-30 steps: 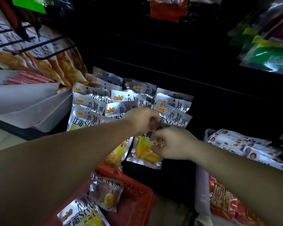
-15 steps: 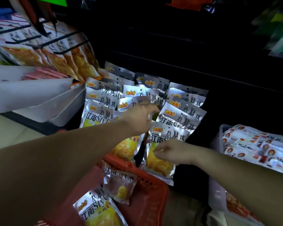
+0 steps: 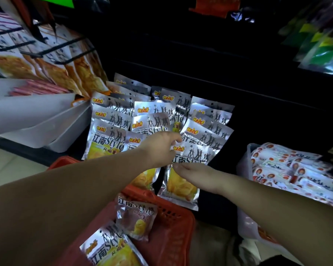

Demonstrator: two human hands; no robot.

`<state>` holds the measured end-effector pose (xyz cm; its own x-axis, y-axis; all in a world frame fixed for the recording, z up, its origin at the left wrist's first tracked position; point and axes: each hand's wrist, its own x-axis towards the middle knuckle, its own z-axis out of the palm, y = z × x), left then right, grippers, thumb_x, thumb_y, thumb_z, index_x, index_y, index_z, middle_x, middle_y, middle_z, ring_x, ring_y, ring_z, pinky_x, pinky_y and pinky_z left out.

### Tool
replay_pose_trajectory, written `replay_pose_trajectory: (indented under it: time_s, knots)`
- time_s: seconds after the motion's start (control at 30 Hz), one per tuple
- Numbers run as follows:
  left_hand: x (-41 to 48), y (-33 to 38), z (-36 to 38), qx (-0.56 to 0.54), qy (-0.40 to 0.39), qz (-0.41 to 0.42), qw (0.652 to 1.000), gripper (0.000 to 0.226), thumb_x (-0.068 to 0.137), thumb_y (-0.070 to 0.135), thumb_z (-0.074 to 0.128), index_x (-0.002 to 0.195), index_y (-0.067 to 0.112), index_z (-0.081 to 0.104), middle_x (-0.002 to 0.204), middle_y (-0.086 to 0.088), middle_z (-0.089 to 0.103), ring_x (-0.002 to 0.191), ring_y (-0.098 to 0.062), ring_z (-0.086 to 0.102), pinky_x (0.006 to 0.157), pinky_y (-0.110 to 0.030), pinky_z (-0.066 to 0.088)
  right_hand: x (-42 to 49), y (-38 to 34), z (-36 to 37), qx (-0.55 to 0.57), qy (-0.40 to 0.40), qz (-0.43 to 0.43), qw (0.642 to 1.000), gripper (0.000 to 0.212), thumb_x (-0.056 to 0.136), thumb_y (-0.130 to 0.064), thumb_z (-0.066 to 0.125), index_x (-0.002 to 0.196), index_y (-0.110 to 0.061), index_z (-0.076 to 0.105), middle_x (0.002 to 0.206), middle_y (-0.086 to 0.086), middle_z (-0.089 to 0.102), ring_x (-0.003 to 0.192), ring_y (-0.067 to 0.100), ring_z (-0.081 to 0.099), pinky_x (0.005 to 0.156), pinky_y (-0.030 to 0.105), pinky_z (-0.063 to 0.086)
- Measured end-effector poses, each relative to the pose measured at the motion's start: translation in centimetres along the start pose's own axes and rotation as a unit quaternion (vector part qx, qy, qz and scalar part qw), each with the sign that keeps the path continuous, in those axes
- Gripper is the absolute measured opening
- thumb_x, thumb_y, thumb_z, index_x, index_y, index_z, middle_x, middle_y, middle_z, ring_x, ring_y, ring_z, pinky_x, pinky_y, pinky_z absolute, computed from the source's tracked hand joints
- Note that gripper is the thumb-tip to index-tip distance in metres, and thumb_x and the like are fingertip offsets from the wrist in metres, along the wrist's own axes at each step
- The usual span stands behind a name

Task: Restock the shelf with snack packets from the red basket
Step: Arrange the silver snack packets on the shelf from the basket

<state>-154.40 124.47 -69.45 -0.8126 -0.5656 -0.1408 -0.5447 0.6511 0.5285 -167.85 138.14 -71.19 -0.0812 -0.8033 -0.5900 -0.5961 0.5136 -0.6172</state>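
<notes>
Silver snack packets with yellow chips hang in three overlapping rows on the dark shelf (image 3: 258, 116). The front packet of the right row (image 3: 183, 186) hangs lowest. My left hand (image 3: 161, 148) is at that packet's top left corner, fingers curled round its edge. My right hand (image 3: 196, 173) lies across the packet's middle with fingers stretched out flat. Below, the red basket (image 3: 173, 227) holds two more packets, one (image 3: 136, 219) upright and one (image 3: 112, 248) nearest me.
White trays (image 3: 38, 120) with orange and pink packets jut out at the left. A clear bag of small white and red packets (image 3: 292, 173) sits at the right. Green bags (image 3: 323, 52) hang at the upper right.
My right hand has slid down from the packet's top to its middle and flattened. My left hand stays at the packet's top edge. The packet now hangs in the right row.
</notes>
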Motion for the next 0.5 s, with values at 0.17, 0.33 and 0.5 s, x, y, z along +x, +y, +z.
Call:
replay_pose_trajectory:
  time_s: [0.17, 0.33, 0.5]
  knots:
    - [-1.4, 1.8, -0.7, 0.026, -0.050, 0.012, 0.998, 0.042, 0.097, 0.038, 0.067, 0.137, 0.033, 0.057, 0.129, 0.002, 0.067, 0.107, -0.020, 0.066, 0.093, -0.042, 0.057, -6.1, 0.4, -0.8, -0.077, 0.109, -0.008, 0.991, 0.059, 0.096, -0.078, 0.037, 0.130, -0.039, 0.064, 0.124, -0.012, 0.069, 0.117, 0.011, 0.064, 0.105, 0.039, 0.051]
    - [-3.5, 6.2, -3.2, 0.009, -0.089, 0.012, 0.996, 0.064, 0.099, 0.043, 0.065, 0.155, 0.026, 0.041, 0.142, -0.002, 0.059, 0.119, -0.024, 0.061, 0.098, -0.036, 0.052, -13.8, -0.5, -2.7, -0.093, 0.175, -0.010, 0.980, 0.056, 0.101, -0.062, 0.050, 0.060, -0.025, 0.052, 0.052, -0.007, 0.047, 0.052, 0.008, 0.048, 0.061, 0.036, 0.041]
    - [-6.3, 10.5, -3.0, -0.010, -0.090, 0.020, 0.996, 0.067, 0.102, 0.046, 0.060, 0.159, 0.024, 0.034, 0.145, -0.005, 0.055, 0.125, -0.028, 0.058, 0.098, -0.034, 0.048, -17.6, 0.7, -5.1, -0.057, 0.166, 0.037, 0.984, 0.057, 0.104, -0.056, 0.052, 0.085, -0.004, 0.064, 0.080, 0.015, 0.066, 0.069, 0.023, 0.061, 0.064, 0.033, 0.047]
